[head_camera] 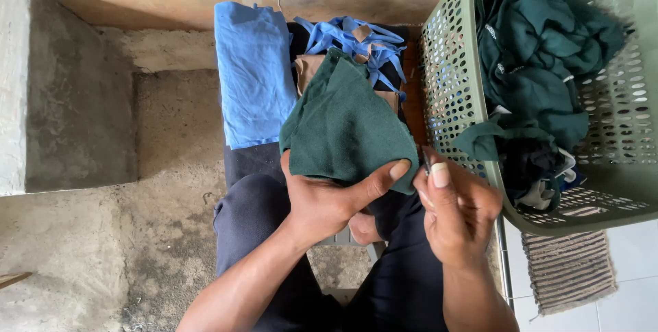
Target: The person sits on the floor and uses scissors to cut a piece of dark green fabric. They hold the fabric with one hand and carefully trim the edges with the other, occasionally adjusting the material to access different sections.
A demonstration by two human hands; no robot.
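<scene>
Left hand: closed on the lower edge of a dark green cloth, thumb stretched along the hem.
Right hand: fingers curled shut, pinching a small dark tool just beside the cloth's lower right corner; its kind cannot be told.
Dark green cloth: held above the knees, draped over the left hand.
Handling note: the work probably goes best with the hem kept taut under the thumb and the tool close to the edge.
Beyond: folded blue cloth, blue straps, tan fabric beneath.
Right: green perforated basket of dark garments.
</scene>
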